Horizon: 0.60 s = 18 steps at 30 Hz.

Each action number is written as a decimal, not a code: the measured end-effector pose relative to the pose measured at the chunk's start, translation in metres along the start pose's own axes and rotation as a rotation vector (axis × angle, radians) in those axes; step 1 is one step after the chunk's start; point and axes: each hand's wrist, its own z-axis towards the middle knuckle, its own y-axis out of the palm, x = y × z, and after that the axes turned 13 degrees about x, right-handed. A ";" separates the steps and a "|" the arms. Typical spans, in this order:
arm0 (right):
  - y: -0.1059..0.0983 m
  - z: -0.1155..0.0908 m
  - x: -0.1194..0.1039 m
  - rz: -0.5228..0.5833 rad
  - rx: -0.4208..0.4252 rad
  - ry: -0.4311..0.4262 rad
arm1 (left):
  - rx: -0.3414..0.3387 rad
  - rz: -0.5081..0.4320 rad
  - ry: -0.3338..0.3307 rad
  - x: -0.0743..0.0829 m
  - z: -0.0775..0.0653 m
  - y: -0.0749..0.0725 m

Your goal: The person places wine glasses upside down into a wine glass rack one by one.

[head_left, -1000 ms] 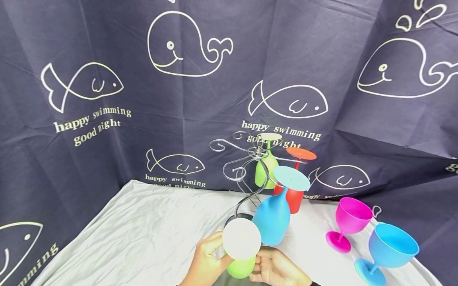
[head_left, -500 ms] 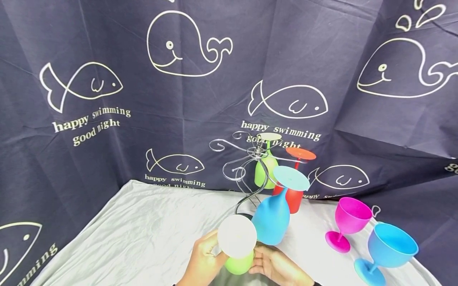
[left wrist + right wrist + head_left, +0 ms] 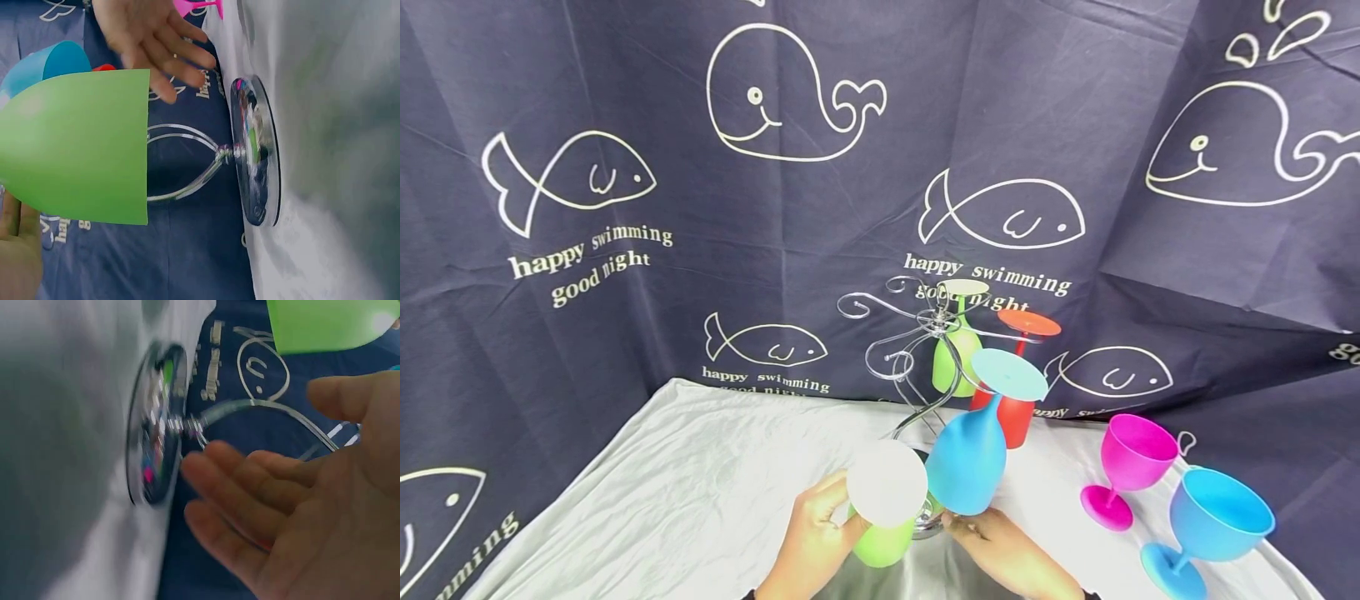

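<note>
Left hand (image 3: 811, 529) grips green cup (image 3: 81, 147), mouth down; cup is on its thumb side, in front of metal rack (image 3: 938, 322). Right hand (image 3: 1006, 546) is right of cup, apart from it, fingers loosely extended.

The right hand (image 3: 306, 506), fingers loosely extended, lies at four o'clock. A green cup (image 3: 331, 324) is at half-past one, a shiny base (image 3: 156, 425) at ten.

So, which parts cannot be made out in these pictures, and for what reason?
Left wrist view: the foot of the held green goblet, cut off by the left edge.
Head view: that goblet's stem, hidden by its foot.
Head view: part of the red goblet, behind the upturned blue goblet.
Right wrist view: details of the rack base, blurred.
</note>
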 end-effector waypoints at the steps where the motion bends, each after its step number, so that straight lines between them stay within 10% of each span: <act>1: -0.002 -0.001 0.000 -0.078 0.039 -0.024 | 0.000 -0.002 -0.002 -0.001 0.001 -0.001; 18: -0.032 0.002 0.015 -0.738 0.536 -0.197 | 0.047 0.089 -0.034 -0.006 0.014 -0.020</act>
